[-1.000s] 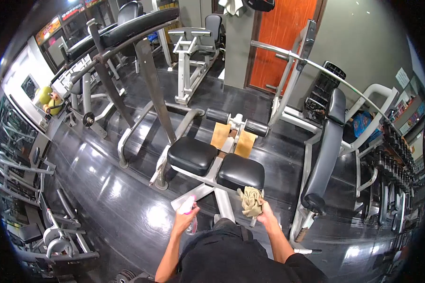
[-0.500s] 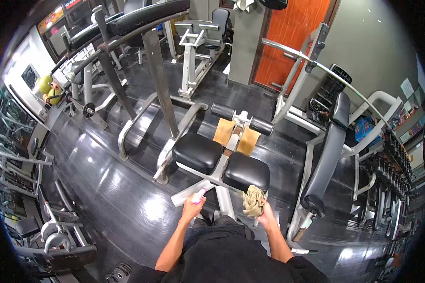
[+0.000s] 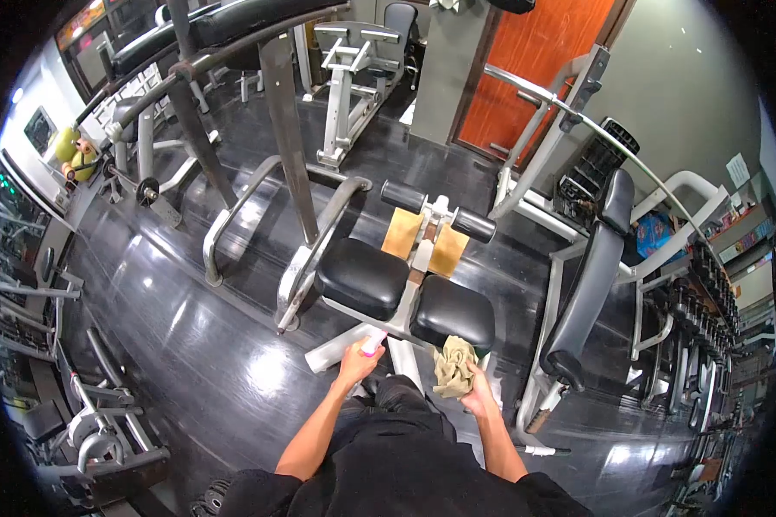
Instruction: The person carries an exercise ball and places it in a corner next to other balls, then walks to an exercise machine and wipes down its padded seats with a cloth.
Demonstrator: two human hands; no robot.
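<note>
My left hand (image 3: 359,360) is closed round a small white and pink bottle (image 3: 374,343), just in front of the bench's near edge. In my right hand (image 3: 481,392) is a crumpled beige cloth (image 3: 454,368), held below the right seat pad. The bench has two black pads, a left one (image 3: 362,277) and a right one (image 3: 453,312), on a light metal frame. Beyond them are two black foam rollers (image 3: 403,196) and two tan pieces (image 3: 402,233) beside the centre post. Neither hand visibly touches the pads.
A tall metal frame (image 3: 286,138) stands close at the left of the bench. A black padded bench (image 3: 582,310) with a barbell (image 3: 595,129) above it stands at the right. Dumbbell racks (image 3: 703,302) line the far right; a weight machine (image 3: 103,435) is lower left.
The view has shifted slightly. My left hand with the bottle has moved a little nearer the left pad, and the cloth in my right hand has shifted slightly left.
</note>
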